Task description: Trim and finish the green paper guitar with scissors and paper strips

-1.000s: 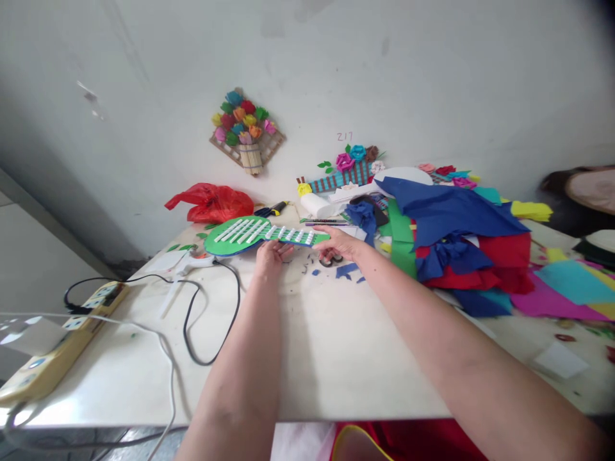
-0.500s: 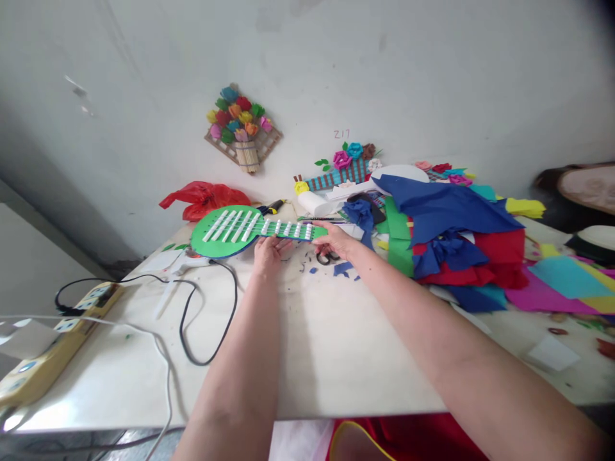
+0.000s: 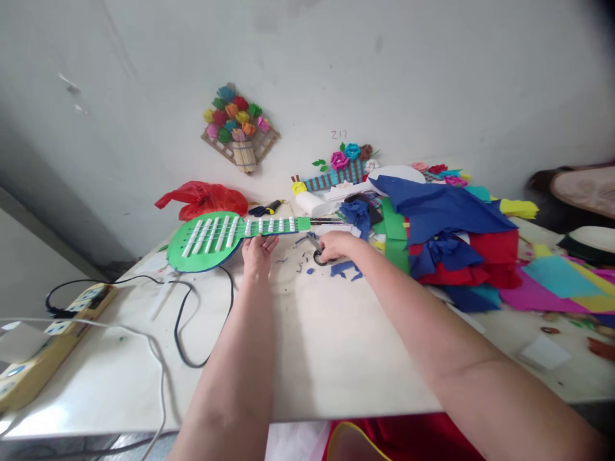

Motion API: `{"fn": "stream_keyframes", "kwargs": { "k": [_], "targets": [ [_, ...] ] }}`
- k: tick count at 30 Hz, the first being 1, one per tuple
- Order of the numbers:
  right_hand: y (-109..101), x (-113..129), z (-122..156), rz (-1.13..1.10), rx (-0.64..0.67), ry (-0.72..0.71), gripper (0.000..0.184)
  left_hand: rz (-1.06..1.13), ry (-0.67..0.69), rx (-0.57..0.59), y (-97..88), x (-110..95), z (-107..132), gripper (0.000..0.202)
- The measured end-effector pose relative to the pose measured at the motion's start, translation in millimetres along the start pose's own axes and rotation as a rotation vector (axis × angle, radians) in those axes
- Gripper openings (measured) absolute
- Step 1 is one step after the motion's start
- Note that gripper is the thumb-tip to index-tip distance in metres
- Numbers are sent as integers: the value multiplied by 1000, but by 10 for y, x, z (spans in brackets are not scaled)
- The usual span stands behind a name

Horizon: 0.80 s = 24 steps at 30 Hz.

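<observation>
A green paper guitar (image 3: 206,238) with white strips across its body and neck is held just above the white table (image 3: 307,346), neck pointing right. My left hand (image 3: 258,254) grips it from below where the neck joins the body. My right hand (image 3: 339,246) is off the guitar and lies to the right of the neck, fingers curled over a small pair of black-handled scissors (image 3: 318,257) on the table. Blue paper scraps (image 3: 343,270) lie beside the scissors.
A heap of coloured paper sheets (image 3: 451,237) fills the right side. A red plastic bag (image 3: 202,198), a white roll (image 3: 312,203) and a yellow-black knife (image 3: 268,208) sit at the back. A power strip (image 3: 33,374) and black cable (image 3: 180,333) lie left. Another person (image 3: 576,189) is at far right.
The guitar has moved left with my left hand. My right hand let go of the neck's end and dropped onto the scissors.
</observation>
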State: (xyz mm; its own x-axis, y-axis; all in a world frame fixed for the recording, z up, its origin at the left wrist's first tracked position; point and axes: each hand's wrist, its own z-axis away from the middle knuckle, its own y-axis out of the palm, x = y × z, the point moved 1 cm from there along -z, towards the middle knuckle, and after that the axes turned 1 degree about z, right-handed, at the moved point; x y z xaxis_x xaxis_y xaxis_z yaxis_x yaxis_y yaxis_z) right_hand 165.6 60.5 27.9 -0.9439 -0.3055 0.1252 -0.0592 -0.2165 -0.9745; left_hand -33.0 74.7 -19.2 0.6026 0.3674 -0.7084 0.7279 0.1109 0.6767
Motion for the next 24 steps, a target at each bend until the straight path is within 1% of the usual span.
{"fn": "stream_keyframes", "kwargs": {
  "k": [2,6,10,17,21,24],
  "targets": [
    [-22,101,40,115,-31,29,34,6,0,18,-6,10,-2,19],
    [-18,182,65,103,-61,103,43,-5,-7,30,-21,23,-14,20],
    [13,144,31,81,-88,129,44,-21,-14,18,-30,33,-32,19],
    [81,57,-48,86,-162,122,38,-31,-64,-35,10,30,-15,11],
    [30,-5,-54,85,-170,124,36,-32,-77,-47,19,17,-11,7],
    [-30,-66,-43,13,-106,101,33,-20,-80,-44,22,10,-12,6]
  ]
}}
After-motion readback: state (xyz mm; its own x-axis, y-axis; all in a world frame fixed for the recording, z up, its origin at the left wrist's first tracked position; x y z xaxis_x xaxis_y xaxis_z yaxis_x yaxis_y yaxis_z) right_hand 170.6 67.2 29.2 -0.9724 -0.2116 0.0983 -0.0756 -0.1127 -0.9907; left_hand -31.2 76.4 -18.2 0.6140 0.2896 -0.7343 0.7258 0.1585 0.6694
